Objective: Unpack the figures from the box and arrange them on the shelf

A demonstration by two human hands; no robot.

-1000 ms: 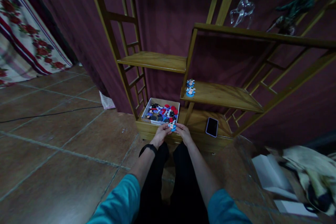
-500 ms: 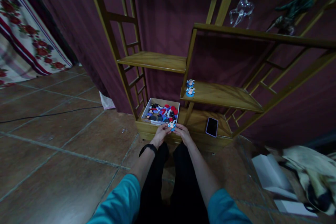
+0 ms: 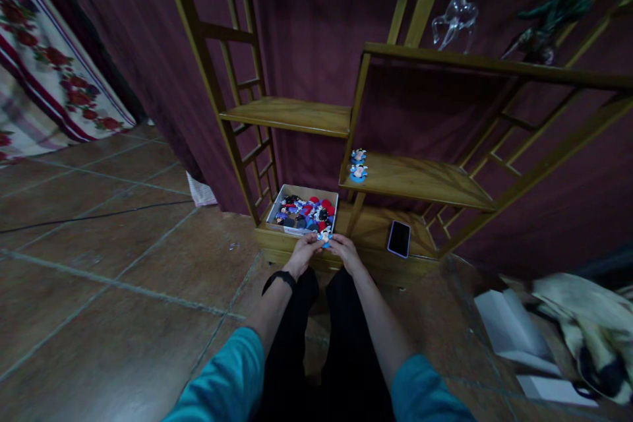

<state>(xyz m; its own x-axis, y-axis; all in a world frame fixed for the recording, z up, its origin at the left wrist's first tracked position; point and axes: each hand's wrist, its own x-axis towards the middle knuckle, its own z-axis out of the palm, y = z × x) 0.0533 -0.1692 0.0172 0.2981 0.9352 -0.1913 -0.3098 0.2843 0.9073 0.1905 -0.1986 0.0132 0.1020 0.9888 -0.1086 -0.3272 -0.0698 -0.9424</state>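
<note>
Between my two hands is a small figurine (image 3: 325, 237) with a blue base and a pale body. My left hand (image 3: 303, 253) grips its left side, and my right hand (image 3: 345, 251) has its fingers closed on the right side. Just beyond my fingers stands a cardboard box (image 3: 285, 196) full of small red, purple, black and white figures (image 3: 307, 211). Two similar blue-based figurines, a nearer one (image 3: 359, 173) and a farther one (image 3: 359, 157), stand at the left end of the middle shelf (image 3: 420, 178).
A phone (image 3: 399, 239) lies on the low ledge to the right. Higher up, a clear glass deer (image 3: 457, 16) and a dark green statuette (image 3: 548, 26) stand on the top shelf (image 3: 484, 66). White boxes (image 3: 514, 326) and a pale cloth bag (image 3: 583, 310) are on the floor at right.
The figurine has turned very slightly between my fingers. Both hands stay in nearly the same place, and the shelf figurines have not moved.
</note>
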